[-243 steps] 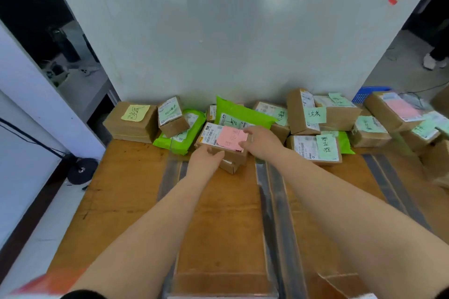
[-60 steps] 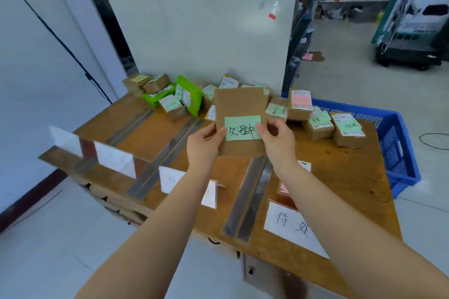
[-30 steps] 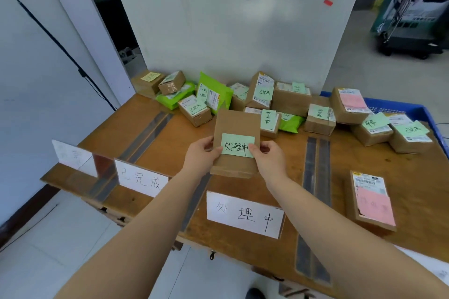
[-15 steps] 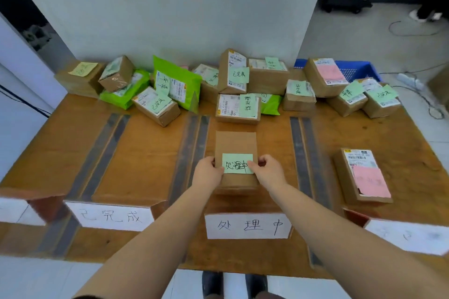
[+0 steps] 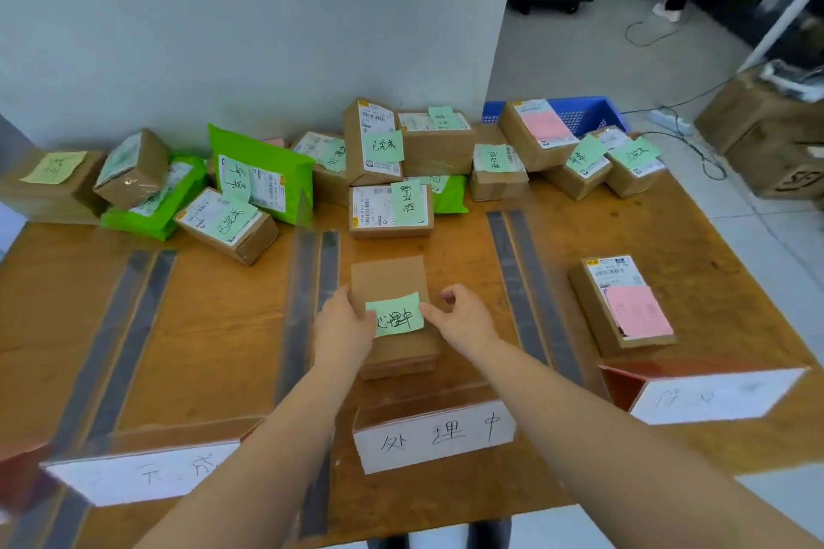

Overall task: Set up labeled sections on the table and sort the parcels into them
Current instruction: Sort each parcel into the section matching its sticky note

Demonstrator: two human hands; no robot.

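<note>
Backdrop: pale partition wall (image 5: pixel 249 13) is standing behind a wooden counter (image 5: pixel 214 325); tiled floor and a blue crate (image 5: pixel 584 114) are showing to the right.
Dividers: two pairs of grey tape strips (image 5: pixel 312 303) (image 5: pixel 526 281) are splitting the counter into three lanes, with a further pair at (image 5: pixel 120 325).
Section signs: three folded white cards are standing along the near edge; the middle sign (image 5: pixel 434 437) is reading 处理中, the left sign (image 5: pixel 142 475) is partly hidden by an arm, the right sign (image 5: pixel 713 397) is too blurred to read.
Task parcel: a flat brown box (image 5: pixel 390 276) is lying in the middle lane, just beyond the middle sign, bearing a green sticky note (image 5: pixel 394 316) marked 处理中.
Left hand (image 5: pixel 343 328): fingers are curling round the box's left edge, the thumb touching the note.
Right hand (image 5: pixel 463 319): fingers are loosely curled just beside the box's right edge, the thumb tip meeting the note; a firm grip cannot be confirmed.
Right lane: a box with a pink note (image 5: pixel 622 303) is lying flat.
Unsorted pile: boxes and green mailer bags (image 5: pixel 263 174) with green notes are crowding the far edge.
</note>
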